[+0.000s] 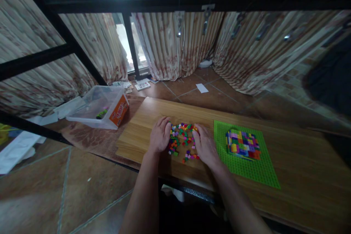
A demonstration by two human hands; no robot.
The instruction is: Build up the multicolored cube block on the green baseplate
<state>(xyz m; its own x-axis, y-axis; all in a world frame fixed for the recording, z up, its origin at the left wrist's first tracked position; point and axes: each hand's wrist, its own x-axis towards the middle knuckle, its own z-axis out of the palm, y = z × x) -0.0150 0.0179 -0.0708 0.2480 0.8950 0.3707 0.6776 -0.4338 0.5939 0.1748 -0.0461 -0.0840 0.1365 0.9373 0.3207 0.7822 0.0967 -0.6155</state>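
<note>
Small loose toy bricks (184, 139) in many colours lie spread on the wooden tabletop (137, 124). At their left edge rests my left hand (160, 134), fingers stretched forward and the thumb side against the bricks. My right hand (204, 143) lies along their right edge, fingers stretched out and touching some of them. Neither hand visibly grips a brick. To the right of my right hand is a green studded baseplate (255, 172), bearing a built block of multicoloured bricks (243, 144).
A clear plastic bin (90, 98) with an orange label and a few pieces inside stands left of the table. A black metal frame (164, 3) crosses above, with clips hanging from it. Papers (202, 88) lie on the tiled floor before striped curtains (170, 51).
</note>
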